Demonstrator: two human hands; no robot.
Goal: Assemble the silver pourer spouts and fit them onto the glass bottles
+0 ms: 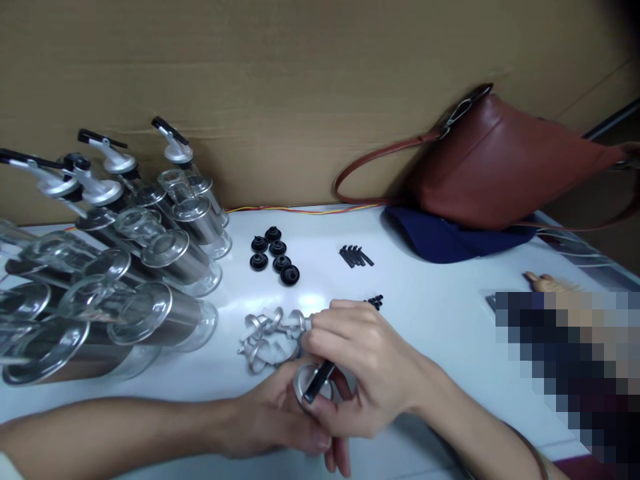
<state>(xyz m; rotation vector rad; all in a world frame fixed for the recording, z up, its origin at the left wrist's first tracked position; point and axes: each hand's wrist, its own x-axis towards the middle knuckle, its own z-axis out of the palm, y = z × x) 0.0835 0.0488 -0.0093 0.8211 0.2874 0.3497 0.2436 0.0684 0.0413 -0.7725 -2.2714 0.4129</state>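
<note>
My left hand cups a round silver cap low at the near edge of the white counter, its grip closed round the cap's rim. My right hand comes over it from the right, grip narrow, pinching a thin black rod that lies slanted across the cap's face.

Just beyond my knuckles lies a small heap of silver metal caps, touching one another. Farther back sit six black rubber plugs in a cluster, and to their right a short row of black rods; a few tiny black bits lie just behind my right hand. On the left, glass-and-steel dispenser bottles lie stacked on their sides, several with silver spouts and black levers. At the back right a brown leather bag rests on a dark blue cloth, against a cardboard wall. I can read no writing anywhere.
</note>
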